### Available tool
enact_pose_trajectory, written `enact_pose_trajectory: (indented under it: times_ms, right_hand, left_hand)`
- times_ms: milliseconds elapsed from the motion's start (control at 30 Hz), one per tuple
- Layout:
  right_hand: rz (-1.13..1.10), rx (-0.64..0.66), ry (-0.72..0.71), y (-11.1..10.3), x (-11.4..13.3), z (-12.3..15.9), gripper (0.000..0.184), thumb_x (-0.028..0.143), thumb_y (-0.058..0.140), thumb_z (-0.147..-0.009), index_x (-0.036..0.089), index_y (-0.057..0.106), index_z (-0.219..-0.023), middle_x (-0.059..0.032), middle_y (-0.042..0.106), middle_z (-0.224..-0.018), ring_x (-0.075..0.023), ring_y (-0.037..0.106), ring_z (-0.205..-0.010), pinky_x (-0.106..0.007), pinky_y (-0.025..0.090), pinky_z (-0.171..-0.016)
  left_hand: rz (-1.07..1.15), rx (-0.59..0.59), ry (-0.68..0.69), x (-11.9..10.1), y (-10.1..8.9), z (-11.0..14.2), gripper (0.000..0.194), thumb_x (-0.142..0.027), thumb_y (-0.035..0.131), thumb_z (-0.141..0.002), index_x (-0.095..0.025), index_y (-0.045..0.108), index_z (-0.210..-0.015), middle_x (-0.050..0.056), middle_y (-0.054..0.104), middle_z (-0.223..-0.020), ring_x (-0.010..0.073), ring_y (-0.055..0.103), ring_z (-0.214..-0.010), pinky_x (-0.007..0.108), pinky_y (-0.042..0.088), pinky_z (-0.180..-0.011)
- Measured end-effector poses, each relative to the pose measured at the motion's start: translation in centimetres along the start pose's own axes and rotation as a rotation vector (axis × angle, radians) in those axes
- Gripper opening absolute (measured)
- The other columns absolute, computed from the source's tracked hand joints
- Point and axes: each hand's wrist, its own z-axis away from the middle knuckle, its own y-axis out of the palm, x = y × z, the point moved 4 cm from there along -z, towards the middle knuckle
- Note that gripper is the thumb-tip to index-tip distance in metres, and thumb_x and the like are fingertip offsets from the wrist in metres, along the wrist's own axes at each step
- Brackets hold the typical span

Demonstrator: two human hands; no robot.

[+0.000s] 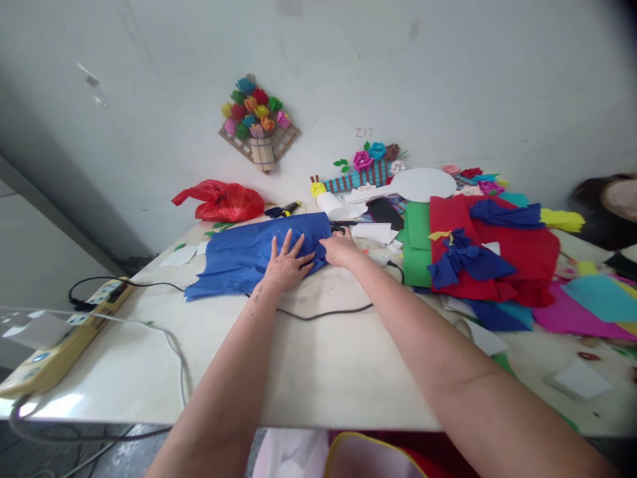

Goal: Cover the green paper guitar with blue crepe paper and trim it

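A wrinkled blue sheet [239, 255], paper or thin cloth, lies across the back left part of the table. My left hand [286, 264] rests flat on its right half with the fingers spread. At the sheet's right edge my right hand [339, 248] is closed, a fingertip touching the edge. A small dark object [340, 230] shows just beyond those fingers; whether it is in their grip is hidden. Scissors with black and yellow handles [283, 210] lie behind the sheet, near a red plastic bag [226, 201].
A power strip [64, 338] with cords is at the left edge; a black cable [323, 313] crosses before my hands. To the right are green sheets [417, 242], red sheets [527, 255] and blue scraps [462, 259]. A white oval piece [423, 184] leans by the wall.
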Motion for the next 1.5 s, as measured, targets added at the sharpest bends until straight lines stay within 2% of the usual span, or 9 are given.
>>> enact_pose_trajectory:
  times_ms: [100,200,400,633,867,1167,1233,1400,1500]
  right_hand:
    - [-0.057,0.035,0.001,0.5,-0.1,-0.5,0.052,0.014,0.038,-0.085,0.019,0.047,-0.137,-0.0099,0.05,-0.137,-0.0249,0.029,-0.135,-0.05,0.009,-0.11]
    - [-0.026,0.057,-0.023,0.8,-0.1,-0.8,0.049,0.013,0.038,-0.084,0.017,0.055,-0.13,-0.0114,0.053,-0.134,-0.0237,0.03,-0.134,-0.049,0.007,-0.11]
    - [-0.005,-0.029,-0.043,0.6,-0.1,-0.7,0.047,0.014,0.04,-0.082,0.019,0.062,-0.123,-0.0111,0.055,-0.13,-0.0272,0.034,-0.129,-0.052,0.007,-0.109]
    - [-0.014,0.005,-0.058,0.0,0.6,-0.2,0.046,0.013,0.042,-0.081,0.017,0.064,-0.12,-0.0141,0.058,-0.126,-0.0266,0.036,-0.128,-0.048,0.012,-0.108]
    - [-0.033,-0.131,-0.197,-0.9,1.7,0.4,0.044,0.016,0.044,-0.082,0.026,0.066,-0.118,-0.007,0.06,-0.124,-0.0269,0.041,-0.121,-0.042,0.016,-0.106]
    - [-0.018,-0.051,-0.255,0.2,2.2,0.4,0.044,0.014,0.043,-0.084,0.03,0.065,-0.119,-0.0076,0.062,-0.119,-0.0255,0.043,-0.118,-0.039,0.019,-0.106]
    - [0.001,-0.031,-0.265,0.1,2.2,0.6,0.046,0.012,0.043,-0.084,0.031,0.064,-0.12,-0.0078,0.061,-0.12,-0.0266,0.042,-0.12,-0.04,0.018,-0.107]
    - [0.099,-0.014,-0.326,-0.2,2.7,1.1,0.046,0.011,0.042,-0.084,0.029,0.065,-0.12,-0.0103,0.058,-0.121,-0.0302,0.04,-0.121,-0.047,0.013,-0.108]
    - [0.172,-0.008,-0.362,-0.2,3.1,1.3,0.044,0.013,0.043,-0.085,0.025,0.064,-0.121,-0.013,0.058,-0.12,-0.0314,0.039,-0.122,-0.05,0.012,-0.108]
  left_hand:
    - [0.018,0.001,0.001,0.1,-0.1,0.0,0.041,-0.051,0.04,-0.089,-0.039,0.057,-0.124,-0.002,0.028,-0.151,0.0325,0.004,-0.141,0.061,-0.005,-0.108]
    - [0.032,0.007,-0.003,0.4,0.0,0.0,0.04,-0.052,0.039,-0.089,-0.04,0.058,-0.122,-0.003,0.027,-0.151,0.0326,0.003,-0.141,0.062,-0.006,-0.108]
    - [0.047,0.022,-0.018,0.9,0.1,0.1,0.039,-0.052,0.038,-0.089,-0.042,0.058,-0.122,-0.005,0.028,-0.151,0.0324,0.002,-0.141,0.062,-0.007,-0.107]
    - [0.08,0.058,-0.038,1.7,-0.3,0.7,0.037,-0.053,0.037,-0.089,-0.045,0.058,-0.12,-0.007,0.025,-0.152,0.032,-0.002,-0.141,0.062,-0.005,-0.108]
    - [0.118,0.094,-0.077,2.2,-0.8,1.3,0.036,-0.056,0.042,-0.086,-0.046,0.061,-0.115,-0.007,0.021,-0.153,0.0344,-0.004,-0.141,0.063,-0.004,-0.106]
    - [0.198,0.207,-0.127,2.9,-0.9,1.6,0.041,-0.063,0.048,-0.079,-0.046,0.062,-0.113,-0.006,0.023,-0.152,0.0388,0.0,-0.14,0.069,0.002,-0.102]
    - [0.207,0.178,-0.156,3.4,-1.2,1.6,0.037,-0.059,0.05,-0.08,-0.044,0.065,-0.11,-0.006,0.027,-0.151,0.0382,0.004,-0.14,0.068,0.002,-0.103]
    - [0.143,-0.037,-0.272,5.0,-2.8,2.0,0.026,-0.04,0.055,-0.081,-0.038,0.071,-0.101,-0.004,0.041,-0.144,0.0322,0.018,-0.139,0.061,0.001,-0.109]
    - [0.125,-0.036,-0.238,5.0,-2.7,2.2,0.032,-0.036,0.056,-0.079,-0.039,0.067,-0.109,-0.003,0.041,-0.144,0.0313,0.019,-0.139,0.06,0.001,-0.109]
